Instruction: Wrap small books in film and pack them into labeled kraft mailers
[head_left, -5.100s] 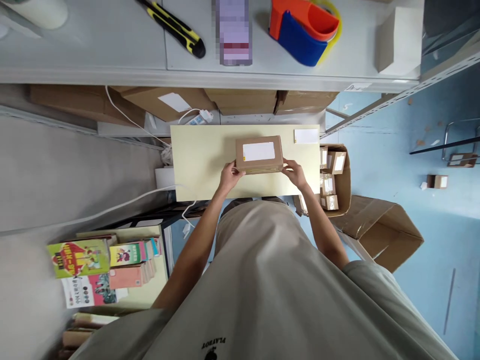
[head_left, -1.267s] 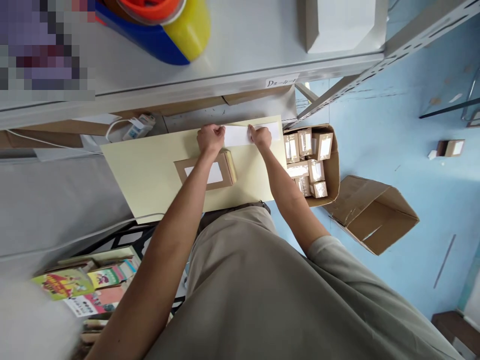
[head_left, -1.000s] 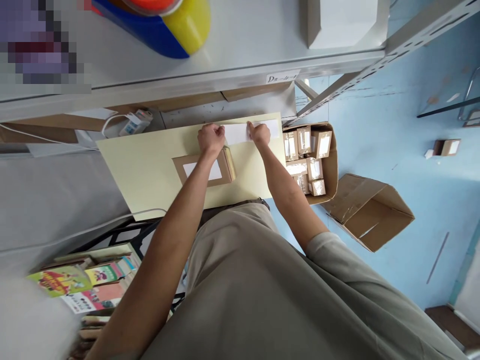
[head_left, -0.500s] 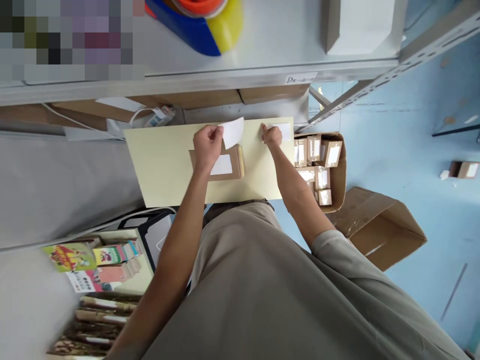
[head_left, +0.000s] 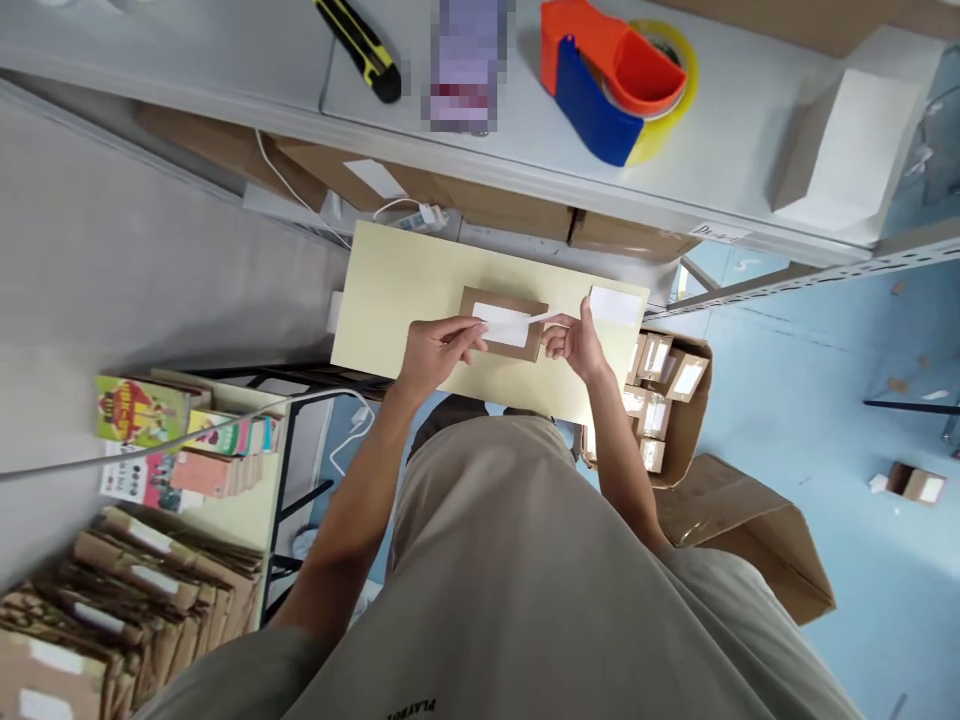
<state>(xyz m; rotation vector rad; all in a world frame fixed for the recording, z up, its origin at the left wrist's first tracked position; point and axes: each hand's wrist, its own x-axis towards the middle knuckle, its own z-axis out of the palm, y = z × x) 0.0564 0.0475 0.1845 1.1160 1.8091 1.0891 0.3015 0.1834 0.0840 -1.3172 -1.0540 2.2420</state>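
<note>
A brown cardboard box (head_left: 532,352) lies on the pale yellow board, a white label on its top. Just above it, a thin white paper slip (head_left: 517,322) hangs between my hands, seen almost edge-on. My left hand (head_left: 439,355) pinches the slip's left end between thumb and fingers. At its right end is my right hand (head_left: 576,345), thumb raised apart from the loosely curled fingers; the index finger is at the slip's edge, perhaps touching it. Beyond the right hand, white paper (head_left: 616,303) lies at the board's far right corner.
The yellow board (head_left: 405,270) stands beneath a grey shelf (head_left: 525,170) with a tape dispenser (head_left: 600,85) and a utility knife (head_left: 364,50). Right are a carton of small boxes (head_left: 686,440) and an open carton (head_left: 750,530). Left are books (head_left: 217,455) and flattened cardboard (head_left: 127,600).
My right hand has left the white paper at the corner and come left to the slip's end. The slip, upright before, now stretches over the box. The view has shifted and turned.
</note>
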